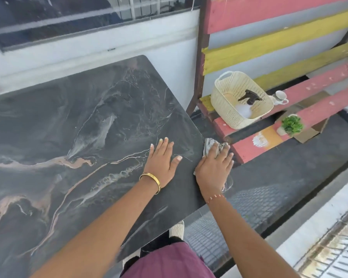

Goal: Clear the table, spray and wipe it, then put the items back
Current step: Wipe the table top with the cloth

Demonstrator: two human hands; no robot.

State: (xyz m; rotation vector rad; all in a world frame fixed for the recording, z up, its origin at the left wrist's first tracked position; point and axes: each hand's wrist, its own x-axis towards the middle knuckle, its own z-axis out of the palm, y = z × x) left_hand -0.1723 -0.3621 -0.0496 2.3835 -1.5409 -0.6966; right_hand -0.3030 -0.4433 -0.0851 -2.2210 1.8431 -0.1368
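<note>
A dark marble-patterned table (78, 121) fills the left and centre of the head view. My left hand (162, 163) lies flat on it near the right edge, fingers straight. My right hand (214, 167) presses a grey patterned cloth (209, 144) against the table's right edge, fingers spread over the cloth. On the painted wooden bench (309, 91) to the right stands a cream basket (225, 103) holding a spray bottle with a black trigger head (248, 97). A white cup (280, 97) and a small potted green plant (291, 125) sit beside the basket.
A white wall with a dark window runs behind the table. Dark flooring (289, 177) lies between the table and the bench. A low white ledge with a metal grille (329, 253) is at the lower right. My shoe (177, 227) shows beneath the table's edge.
</note>
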